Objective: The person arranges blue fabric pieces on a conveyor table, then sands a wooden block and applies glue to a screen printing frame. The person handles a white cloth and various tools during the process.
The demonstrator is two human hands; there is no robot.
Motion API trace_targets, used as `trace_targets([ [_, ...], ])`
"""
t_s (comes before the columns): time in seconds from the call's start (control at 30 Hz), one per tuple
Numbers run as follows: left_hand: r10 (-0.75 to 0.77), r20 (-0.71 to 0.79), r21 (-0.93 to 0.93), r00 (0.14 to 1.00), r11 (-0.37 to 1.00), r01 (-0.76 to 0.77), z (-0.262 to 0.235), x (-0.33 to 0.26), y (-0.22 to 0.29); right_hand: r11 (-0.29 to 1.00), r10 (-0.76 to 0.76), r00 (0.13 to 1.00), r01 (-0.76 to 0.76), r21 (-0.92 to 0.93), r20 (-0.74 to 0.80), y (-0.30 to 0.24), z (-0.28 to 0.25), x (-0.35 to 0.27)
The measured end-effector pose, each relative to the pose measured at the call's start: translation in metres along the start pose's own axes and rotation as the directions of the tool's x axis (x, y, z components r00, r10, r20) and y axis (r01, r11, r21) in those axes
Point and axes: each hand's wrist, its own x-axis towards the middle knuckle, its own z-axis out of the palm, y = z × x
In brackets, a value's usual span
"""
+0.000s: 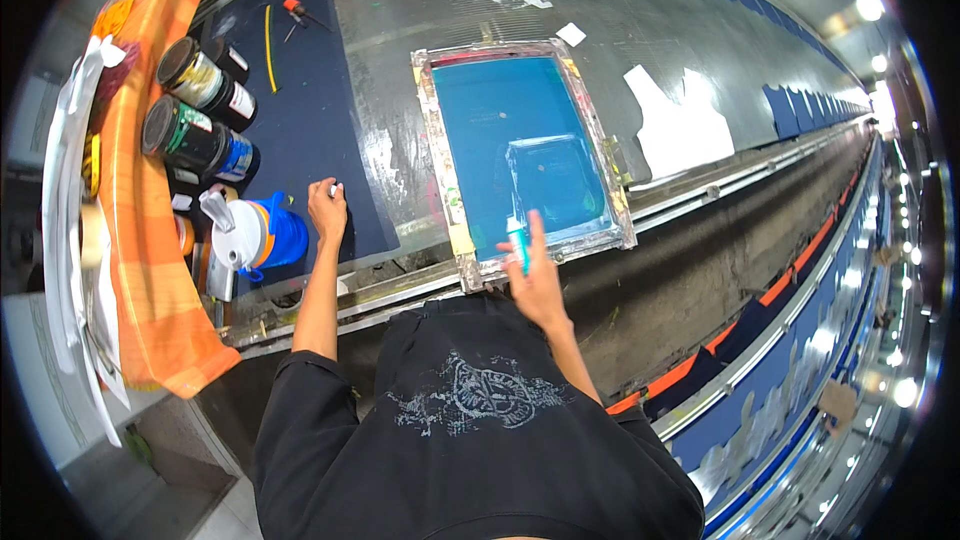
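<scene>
My right hand [540, 290] grips a slim white-and-teal tube [518, 240], perhaps a marker or glue pen, over the near edge of a screen-printing frame [448, 190]. The index finger points out along the blue mesh [500, 110]. Pale lines outline a rough rectangle on the mesh's lower right part. Off to the left, my left hand [327, 208] is closed with its fingertips around a small white piece, possibly a cap, over dark blue cloth. Beside that hand stands a blue-and-white jug [285, 235] with a spout lid.
Several dark ink jars [185, 135] line the table's left side by an orange cloth [160, 270]. A red-handled tool [293, 6] and a yellow strip [269, 48] lie on dark blue cloth. White fabric pieces [680, 125] lie right of the frame. A metal rail [690, 195] runs along the table edge.
</scene>
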Motion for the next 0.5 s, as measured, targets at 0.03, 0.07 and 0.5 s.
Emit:
trace_targets([
  [0.03, 0.051, -0.033, -0.070, 0.998, 0.996, -0.053, 0.004, 0.000, 0.002, 0.999, 0.016, 0.999, -0.017, 0.041, 0.030, -0.005, 0.009, -0.005],
  [0.07, -0.129, 0.127, -0.356, 0.984, 0.920, 0.166, 0.004, -0.003, 0.018, 0.996, -0.008, 0.999, 0.005, 0.092, 0.032, 0.000, 0.019, -0.009],
  [0.5, 0.296, 0.669, -0.743, 0.682, 0.237, 0.626, -0.066, -0.093, 0.173, 0.934, 0.116, 0.956, -0.197, 0.297, 0.269, -0.032, 0.040, -0.003],
])
